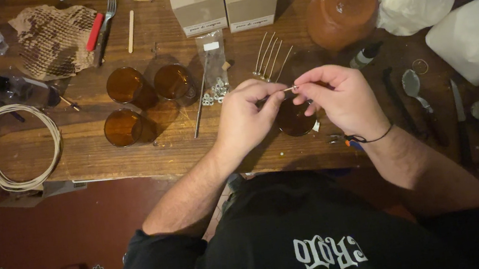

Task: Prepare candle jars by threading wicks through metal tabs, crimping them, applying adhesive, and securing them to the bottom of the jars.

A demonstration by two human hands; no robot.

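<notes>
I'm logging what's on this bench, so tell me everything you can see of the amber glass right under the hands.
The amber glass is a small round tumbler of dark brown, see-through glass, standing upright on the wooden table near its front edge. It is seen from above, and whether it holds anything cannot be told. The left hand and right hand hang over it, pinching a thin pale wick above its mouth, and hide part of its rim. A small white scrap lies at its right side.
</notes>
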